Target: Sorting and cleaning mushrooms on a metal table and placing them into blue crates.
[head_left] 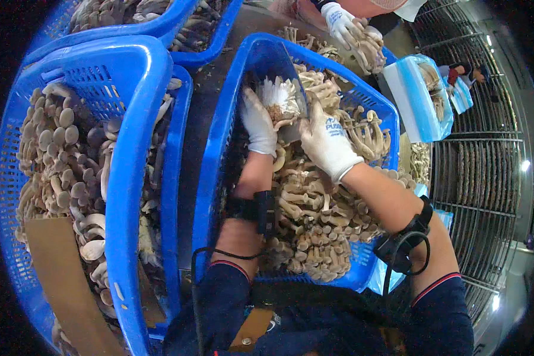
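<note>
My left hand (258, 126), in a white glove, is closed round a mushroom cluster (280, 99) inside a blue basket (207, 196). The cluster's pale stems point up and away, and its brown, crumbly base faces my right hand. My right hand (329, 143), also gloved in white, grips a knife whose flat grey blade (289, 133) shows just below that base; the handle is hidden in the fingers. Beneath and beside both hands, many trimmed mushrooms (314, 237) with tan caps fill the basket's right side.
On the left stands a blue basket (137, 196) of grey-brown mushrooms, with a cardboard strip (71, 285) in it. More baskets (154, 32) are behind it. Across from me, another person's gloved hand (341, 24) holds mushrooms (369, 52). Blue-and-white packages (410, 98) and metal racks (480, 160) line the right.
</note>
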A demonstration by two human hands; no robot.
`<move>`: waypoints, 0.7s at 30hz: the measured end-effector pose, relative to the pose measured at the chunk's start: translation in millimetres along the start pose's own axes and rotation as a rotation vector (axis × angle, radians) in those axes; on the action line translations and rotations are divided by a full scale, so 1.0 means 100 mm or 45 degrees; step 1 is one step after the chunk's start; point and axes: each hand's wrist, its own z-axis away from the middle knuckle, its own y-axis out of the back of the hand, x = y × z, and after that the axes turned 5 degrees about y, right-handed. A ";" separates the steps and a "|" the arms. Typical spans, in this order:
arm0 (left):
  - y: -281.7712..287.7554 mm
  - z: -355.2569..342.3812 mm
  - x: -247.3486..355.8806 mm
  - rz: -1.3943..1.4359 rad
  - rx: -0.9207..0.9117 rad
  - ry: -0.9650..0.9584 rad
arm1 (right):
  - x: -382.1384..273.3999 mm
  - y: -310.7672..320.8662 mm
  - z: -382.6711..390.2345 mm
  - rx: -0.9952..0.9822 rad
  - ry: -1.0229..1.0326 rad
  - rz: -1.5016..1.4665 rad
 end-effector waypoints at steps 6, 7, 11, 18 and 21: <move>-0.03 0.06 0.18 0.430 -0.168 0.283 | 0.04 0.53 -0.05 -0.350 -0.069 0.060; 0.03 0.05 0.17 0.431 -0.162 0.283 | 0.01 0.51 -0.01 -0.409 -0.144 0.040; -0.06 0.18 0.44 0.437 -0.350 0.126 | 0.14 0.05 -0.04 -0.217 -0.128 -0.026; 0.00 0.15 0.51 0.698 -0.389 0.286 | 0.15 -0.10 -0.09 -0.157 -0.154 -0.155; 0.28 0.01 0.45 0.514 -0.456 0.210 | 0.25 0.04 -0.02 -0.136 0.014 -0.300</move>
